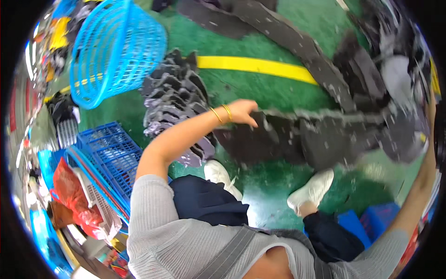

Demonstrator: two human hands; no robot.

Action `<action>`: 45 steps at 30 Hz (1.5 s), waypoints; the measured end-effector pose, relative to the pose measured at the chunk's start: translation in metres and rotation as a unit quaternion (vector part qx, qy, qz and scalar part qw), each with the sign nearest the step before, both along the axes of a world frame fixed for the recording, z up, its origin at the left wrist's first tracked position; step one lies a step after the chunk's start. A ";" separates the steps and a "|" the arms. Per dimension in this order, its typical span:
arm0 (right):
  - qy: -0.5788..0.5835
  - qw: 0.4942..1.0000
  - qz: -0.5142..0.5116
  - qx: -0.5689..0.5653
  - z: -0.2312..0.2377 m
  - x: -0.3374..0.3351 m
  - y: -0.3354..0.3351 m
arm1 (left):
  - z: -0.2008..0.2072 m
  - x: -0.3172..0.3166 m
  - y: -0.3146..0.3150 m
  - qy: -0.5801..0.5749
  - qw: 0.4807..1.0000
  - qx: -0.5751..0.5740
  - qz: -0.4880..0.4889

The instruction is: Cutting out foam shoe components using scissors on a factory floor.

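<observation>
My left hand (241, 111), with two gold bangles on the wrist, is shut on the left end of a long dark grey foam strip (316, 139). The strip hangs across in front of me, above the green floor, flecked with pale crumbs. My right arm rises along the right rim, where my right hand (431, 109) is blurred at the strip's far end; its grip is unclear. Just left of my left hand stands a stack of dark grey cut pieces (176, 93).
A light blue round basket (116, 46) lies tilted at the upper left. A blue lattice crate (111, 153) and a red plastic bag (69, 190) are at my left. More dark strips (288, 37) cross a yellow floor line (255, 65). My white shoes (313, 188) rest below.
</observation>
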State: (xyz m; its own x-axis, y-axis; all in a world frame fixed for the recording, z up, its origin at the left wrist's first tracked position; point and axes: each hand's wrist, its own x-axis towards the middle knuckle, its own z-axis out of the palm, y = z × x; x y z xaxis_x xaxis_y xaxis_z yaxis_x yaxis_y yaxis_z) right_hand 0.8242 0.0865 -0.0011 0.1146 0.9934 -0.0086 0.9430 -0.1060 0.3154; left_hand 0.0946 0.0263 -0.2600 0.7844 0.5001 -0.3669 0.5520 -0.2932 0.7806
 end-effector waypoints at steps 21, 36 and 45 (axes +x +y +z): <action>0.691 0.512 -0.216 -0.463 -0.177 -0.545 -0.176 | 0.031 -0.047 -0.040 -0.134 0.793 -0.349 0.481; 0.825 0.432 -0.168 -0.322 -0.176 -0.532 -0.192 | 0.065 -0.049 -0.035 -0.003 0.918 -0.301 0.258; 0.745 0.483 -0.329 -0.320 -0.214 -0.503 -0.181 | -0.024 0.014 0.024 -0.057 0.995 0.085 0.015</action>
